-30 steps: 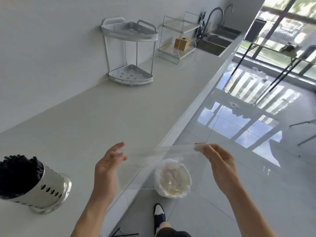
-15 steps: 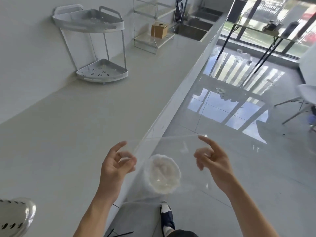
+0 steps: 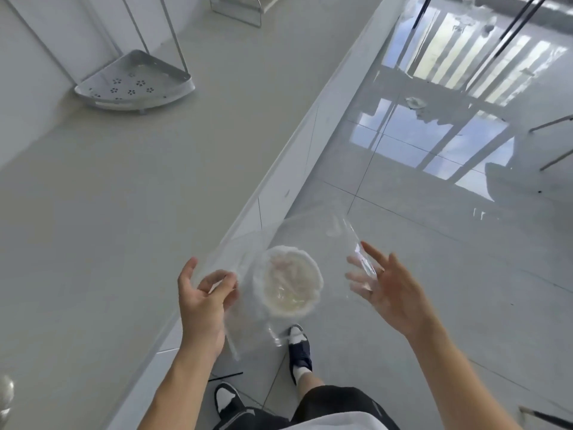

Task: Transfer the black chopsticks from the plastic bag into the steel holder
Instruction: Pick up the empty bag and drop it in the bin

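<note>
The clear, empty plastic bag (image 3: 310, 231) hangs spread between my two hands, past the counter's edge and above the floor. My left hand (image 3: 203, 301) has its fingers curled on the bag's left side. My right hand (image 3: 387, 283) is spread wide, and the bag's right edge lies loosely across its fingertips. Only a sliver of the steel holder (image 3: 6, 395) shows at the bottom left edge, on the counter. No black chopsticks are in view.
A round bin with a white liner (image 3: 291, 282) stands on the floor right under the bag, beside my shoes. A grey corner rack (image 3: 133, 88) sits at the back of the counter (image 3: 124, 212), and a wire shelf (image 3: 235, 10) beyond it.
My view has tilted down and to the right, so the holder is nearly out of frame. My right hand has gone from pinching the bag to spread fingers. The bag hangs lower over the bin.
</note>
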